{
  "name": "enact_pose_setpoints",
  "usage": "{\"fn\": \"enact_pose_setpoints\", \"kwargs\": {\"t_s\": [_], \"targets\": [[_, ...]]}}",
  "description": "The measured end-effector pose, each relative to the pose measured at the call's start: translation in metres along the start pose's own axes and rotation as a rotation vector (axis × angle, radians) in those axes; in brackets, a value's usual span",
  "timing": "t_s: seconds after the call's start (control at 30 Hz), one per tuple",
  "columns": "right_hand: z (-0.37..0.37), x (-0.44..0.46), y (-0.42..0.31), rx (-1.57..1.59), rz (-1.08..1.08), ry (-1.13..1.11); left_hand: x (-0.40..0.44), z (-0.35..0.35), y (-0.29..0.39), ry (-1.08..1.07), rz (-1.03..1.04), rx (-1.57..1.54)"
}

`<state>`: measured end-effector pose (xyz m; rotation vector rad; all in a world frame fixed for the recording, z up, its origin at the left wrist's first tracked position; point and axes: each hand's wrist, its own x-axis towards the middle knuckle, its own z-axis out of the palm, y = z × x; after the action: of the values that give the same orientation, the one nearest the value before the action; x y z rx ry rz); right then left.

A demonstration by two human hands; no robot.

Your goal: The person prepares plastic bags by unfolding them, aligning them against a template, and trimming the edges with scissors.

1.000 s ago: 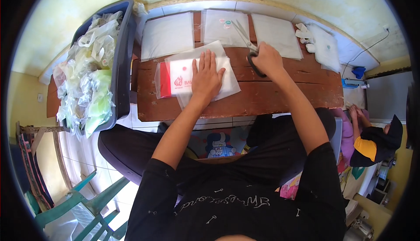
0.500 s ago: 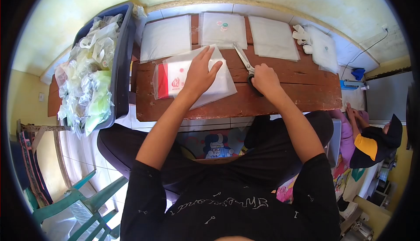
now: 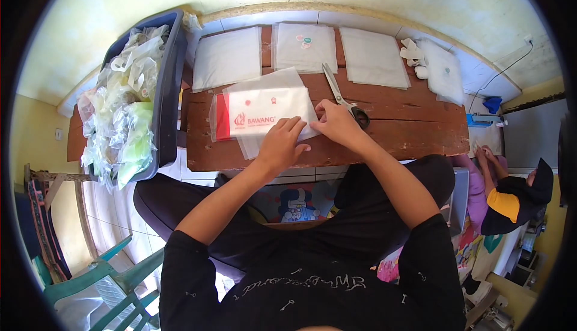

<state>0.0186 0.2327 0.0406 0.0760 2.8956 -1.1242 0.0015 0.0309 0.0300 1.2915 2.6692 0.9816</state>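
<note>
A red-and-white plastic bag [image 3: 240, 105] printed "BAWANG" lies on clear plastic sheets [image 3: 279, 80] on the brown wooden table. My left hand [image 3: 280, 143] rests over its lower edge, fingers laid on the plastic and thumb apart. At the right edge of the same bag, my right hand [image 3: 336, 123] has thumb and forefinger pinched together on the plastic; how many layers it grips is hidden. Just beyond that hand, scissors [image 3: 338, 92] with black handles lie on the table, their blades pointing away from me.
Stacks of clear plastic bags [image 3: 228, 57] line the table's far side, one with round stickers [image 3: 305, 41]. A dark bin [image 3: 175, 72] heaped with plastic bags stands at left. A green chair [image 3: 114, 271] is lower left. Another person [image 3: 511, 202] sits at right.
My right hand has let go of the scissors, which now lie on the table, and has moved left to the bag's edge. My left hand has slid down toward the bag's near edge.
</note>
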Motion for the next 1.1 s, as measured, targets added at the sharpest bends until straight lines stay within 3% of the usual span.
{"fn": "enact_pose_setpoints", "kwargs": {"t_s": [0.23, 0.3, 0.4, 0.47, 0.53, 0.6, 0.87, 0.93, 1.03, 1.1], "targets": [[-0.006, 0.005, -0.005, 0.376, 0.159, -0.155, -0.005, 0.008, -0.011, 0.045, 0.078, 0.105], [-0.016, 0.007, -0.013, 0.489, 0.193, -0.16, -0.001, 0.005, -0.011, 0.117, 0.046, -0.009], [-0.033, 0.013, -0.032, 0.541, 0.222, -0.13, 0.011, -0.009, -0.008, 0.28, 0.017, -0.1], [-0.037, 0.019, -0.04, 0.732, 0.149, 0.052, 0.02, -0.032, -0.004, 0.313, -0.07, -0.165], [-0.04, 0.022, -0.037, 0.703, 0.101, 0.11, 0.028, -0.054, 0.0, 0.351, -0.157, -0.23], [-0.04, 0.025, -0.032, 0.613, 0.069, 0.209, 0.03, -0.071, 0.001, 0.183, -0.404, -0.437], [-0.031, 0.032, -0.024, 0.436, 0.025, 0.194, 0.031, -0.052, -0.035, 0.062, -0.474, -0.642], [-0.031, 0.032, -0.024, 0.403, 0.001, 0.197, 0.033, -0.055, -0.03, 0.113, -0.508, -0.814], [-0.034, 0.034, -0.027, 0.434, 0.002, 0.141, 0.039, -0.073, -0.021, 0.206, -0.443, -0.759], [-0.033, 0.035, -0.031, 0.525, -0.119, 0.175, 0.042, -0.088, -0.019, 0.248, -0.359, -0.799]]}}
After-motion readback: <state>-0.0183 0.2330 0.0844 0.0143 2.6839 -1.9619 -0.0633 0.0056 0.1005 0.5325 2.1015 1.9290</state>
